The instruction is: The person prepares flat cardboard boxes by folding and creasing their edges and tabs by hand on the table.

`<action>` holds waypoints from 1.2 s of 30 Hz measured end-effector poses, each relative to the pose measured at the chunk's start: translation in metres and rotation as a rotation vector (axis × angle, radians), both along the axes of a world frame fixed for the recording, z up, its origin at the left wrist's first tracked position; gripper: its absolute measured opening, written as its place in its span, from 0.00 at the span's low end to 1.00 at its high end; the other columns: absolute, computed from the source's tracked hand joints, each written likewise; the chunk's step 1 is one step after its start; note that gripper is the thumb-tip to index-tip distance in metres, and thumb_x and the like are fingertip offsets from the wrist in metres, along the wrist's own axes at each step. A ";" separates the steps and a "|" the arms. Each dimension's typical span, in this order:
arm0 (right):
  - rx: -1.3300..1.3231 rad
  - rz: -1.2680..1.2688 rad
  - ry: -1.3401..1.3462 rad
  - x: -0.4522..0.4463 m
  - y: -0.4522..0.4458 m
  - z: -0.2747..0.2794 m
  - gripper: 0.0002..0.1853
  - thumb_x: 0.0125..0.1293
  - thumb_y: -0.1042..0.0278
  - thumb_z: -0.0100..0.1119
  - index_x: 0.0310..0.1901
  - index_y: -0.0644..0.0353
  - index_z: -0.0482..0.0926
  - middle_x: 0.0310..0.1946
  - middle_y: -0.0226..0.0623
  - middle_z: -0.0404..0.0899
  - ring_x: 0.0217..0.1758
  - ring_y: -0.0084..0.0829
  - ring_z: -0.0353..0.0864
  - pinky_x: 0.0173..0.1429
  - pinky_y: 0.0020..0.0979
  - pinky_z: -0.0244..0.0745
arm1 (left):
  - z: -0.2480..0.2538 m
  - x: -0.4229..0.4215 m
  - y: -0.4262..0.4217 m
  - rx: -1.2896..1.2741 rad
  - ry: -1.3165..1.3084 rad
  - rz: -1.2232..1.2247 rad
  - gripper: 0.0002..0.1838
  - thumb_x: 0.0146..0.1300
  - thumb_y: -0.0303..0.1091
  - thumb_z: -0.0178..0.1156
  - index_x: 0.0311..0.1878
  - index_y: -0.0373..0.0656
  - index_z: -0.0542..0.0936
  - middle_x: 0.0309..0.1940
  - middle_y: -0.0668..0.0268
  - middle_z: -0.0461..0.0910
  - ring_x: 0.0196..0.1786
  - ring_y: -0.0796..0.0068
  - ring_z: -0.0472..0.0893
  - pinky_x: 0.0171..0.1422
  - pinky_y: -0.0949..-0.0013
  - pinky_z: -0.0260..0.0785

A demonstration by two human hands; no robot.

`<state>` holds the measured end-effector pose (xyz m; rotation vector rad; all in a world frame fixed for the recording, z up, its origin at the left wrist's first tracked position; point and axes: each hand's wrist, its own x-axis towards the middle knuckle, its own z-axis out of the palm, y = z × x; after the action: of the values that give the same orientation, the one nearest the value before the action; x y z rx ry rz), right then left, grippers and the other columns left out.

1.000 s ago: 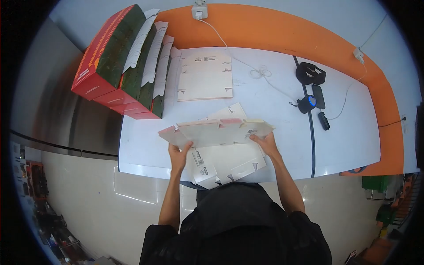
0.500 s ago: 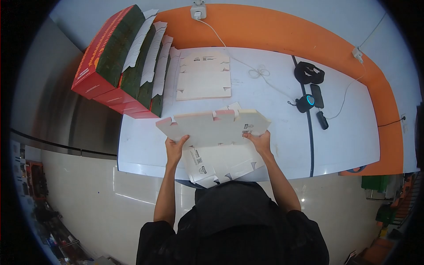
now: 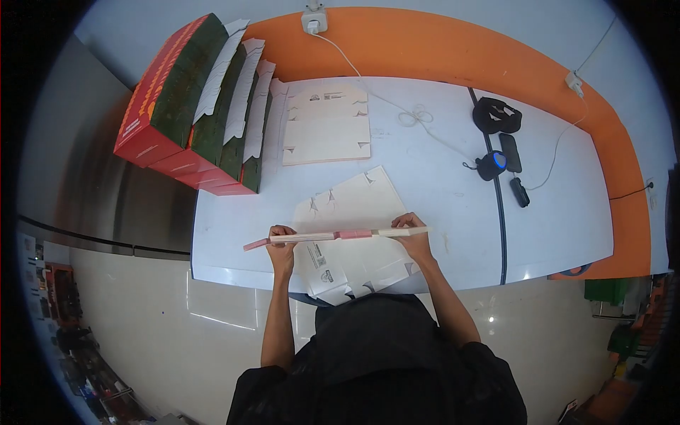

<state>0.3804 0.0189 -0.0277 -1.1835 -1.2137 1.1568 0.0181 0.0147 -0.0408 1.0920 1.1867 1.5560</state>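
A stack of flat cardboard box blanks [image 3: 312, 238] is held on edge above the table, so only its thin cream and pink edges show. My left hand [image 3: 282, 244] grips it near the left end. Near the right end, my right hand [image 3: 412, 237] is closed around it. Beneath lie more flat cardboard blanks [image 3: 350, 196], turned at an angle, with printed marks and cut slots. Their near corner reaches the table's front edge, by my black clothing.
Another neat pile of flat blanks [image 3: 326, 134] lies farther back. Red and green folded boxes [image 3: 170, 120] stand in a row at the left. On the right are a black strap [image 3: 496, 115], a small speaker [image 3: 490, 165], a phone [image 3: 510, 152] and a white cable [image 3: 418, 115].
The held stack has tilted from showing its broad face to standing edge-on, and has come slightly nearer me. More of the blanks underneath is now visible.
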 end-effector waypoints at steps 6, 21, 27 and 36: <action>-0.082 -0.024 -0.028 -0.002 -0.001 0.006 0.15 0.55 0.73 0.78 0.39 0.61 0.80 0.39 0.36 0.86 0.44 0.28 0.84 0.51 0.31 0.80 | 0.018 -0.004 0.002 -0.032 0.225 0.049 0.21 0.59 0.27 0.73 0.54 0.36 0.75 0.43 0.65 0.79 0.49 0.72 0.79 0.57 0.67 0.73; -0.258 0.088 -0.096 0.024 0.004 0.102 0.21 0.65 0.64 0.71 0.55 0.67 0.82 0.44 0.40 0.88 0.46 0.28 0.86 0.52 0.30 0.80 | 0.059 0.035 -0.020 -0.577 0.081 0.042 0.23 0.58 0.36 0.77 0.49 0.27 0.83 0.41 0.53 0.87 0.40 0.63 0.87 0.47 0.62 0.80; -0.363 0.282 -0.156 0.055 0.044 0.118 0.26 0.63 0.67 0.71 0.61 0.67 0.79 0.51 0.41 0.86 0.52 0.28 0.84 0.59 0.31 0.77 | 0.036 0.068 -0.048 -0.823 -0.397 -0.103 0.30 0.68 0.36 0.65 0.67 0.28 0.70 0.59 0.50 0.80 0.58 0.54 0.83 0.65 0.52 0.77; -0.506 0.467 -0.128 0.053 0.079 0.152 0.29 0.55 0.70 0.73 0.59 0.71 0.80 0.50 0.47 0.86 0.52 0.35 0.86 0.61 0.33 0.78 | 0.043 0.061 -0.056 -0.791 -0.639 -0.227 0.33 0.68 0.33 0.65 0.71 0.30 0.65 0.61 0.48 0.77 0.60 0.50 0.81 0.65 0.49 0.77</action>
<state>0.4330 0.0983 0.1238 -1.3982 -1.3837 1.8395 0.0788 -0.0417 0.0024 0.1676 1.0228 0.9781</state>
